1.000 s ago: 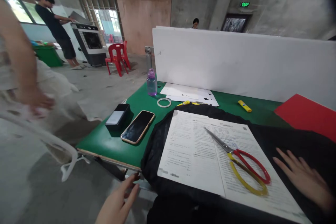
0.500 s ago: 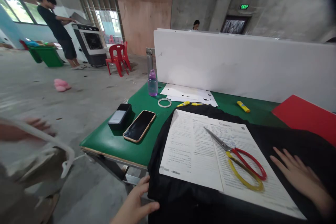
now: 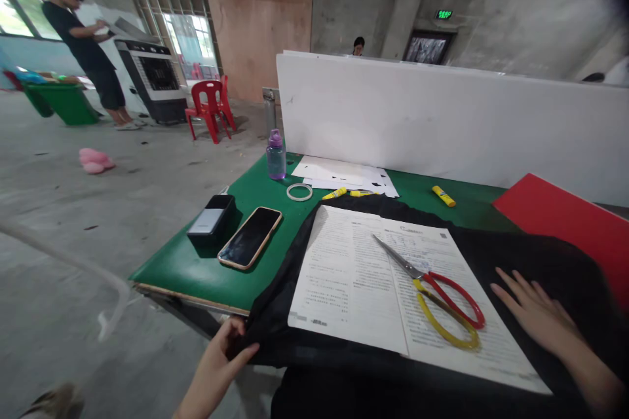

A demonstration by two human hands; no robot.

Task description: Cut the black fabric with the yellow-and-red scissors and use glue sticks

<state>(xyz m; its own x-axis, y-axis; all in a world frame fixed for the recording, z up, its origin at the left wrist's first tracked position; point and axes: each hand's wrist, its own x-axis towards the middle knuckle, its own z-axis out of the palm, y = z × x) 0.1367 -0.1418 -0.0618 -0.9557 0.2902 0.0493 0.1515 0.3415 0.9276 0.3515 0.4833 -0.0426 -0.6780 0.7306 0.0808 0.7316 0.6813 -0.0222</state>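
My left hand (image 3: 221, 363) is at the near edge of the table, its fingers closed on the front left corner of a black cloth (image 3: 344, 353). Palm down, my right hand (image 3: 535, 314) lies on the same cloth with its fingers spread. Between the hands, printed paper sheets (image 3: 344, 275) rest on the cloth. A pair of scissors (image 3: 417, 275) with one red and one yellow handle lies across the sheets, blades shut and pointing away to the left.
On the green table (image 3: 181, 268) are a phone (image 3: 250, 237), a black box-shaped device (image 3: 212, 219), a water bottle (image 3: 276, 157), a tape ring (image 3: 299, 192), glue sticks (image 3: 443, 196) and red card (image 3: 565, 222). A white board (image 3: 417, 118) stands behind. A person (image 3: 86, 46) is beside an air cooler (image 3: 152, 78).
My left hand has moved left and drawn the cloth's corner out toward the table edge. A blurred hand and arm at the far left have left the view. My right hand stays flat.
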